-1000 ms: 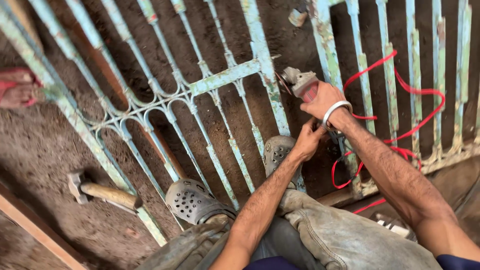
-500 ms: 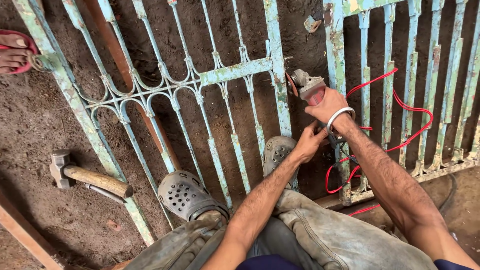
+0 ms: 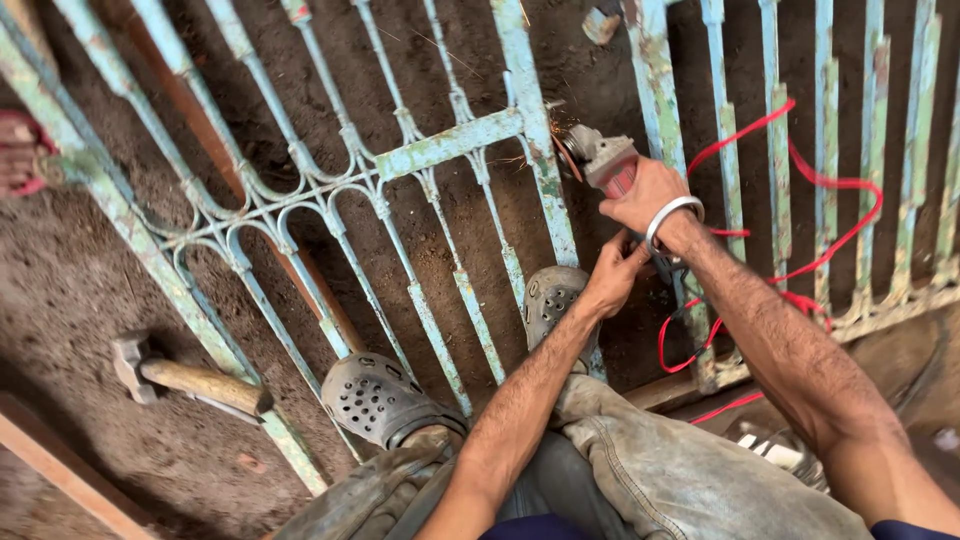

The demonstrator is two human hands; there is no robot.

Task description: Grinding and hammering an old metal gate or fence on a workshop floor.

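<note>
**Grinder disc now biting the upright bar, sparks showing**

Sparks have appeared at the disc since half a second ago, when the angle grinder (image 3: 600, 160) sat at the same bar with none visible; the hands and the tool have kept nearly the same place against the gate, while the view has drifted a little, so the hammer sits further right in the picture.

Held out ahead of the right hand (image 3: 648, 195), the grinder points its head up and to the left, away from the wrist, with its disc edge touching the pale green vertical bar (image 3: 535, 150) just beside the short crossbar (image 3: 450, 143). Its long axis runs roughly along the right forearm, and the bar crosses that axis near upright. The right hand is wrapped closed round the red body, a white bangle (image 3: 672, 212) at the wrist. The left hand (image 3: 612, 275) is closed on the tail of the tool, below and behind the right, so the right hand is the nearer one to the cut.

A red cable (image 3: 820, 185) loops off to the right of both hands over the railings. Under the left forearm lie two grey perforated clogs (image 3: 375, 400), on and between the gate bars (image 3: 300, 190). Well off to the left, on the dirt, rests a hammer (image 3: 190, 380) with a wooden handle
</note>
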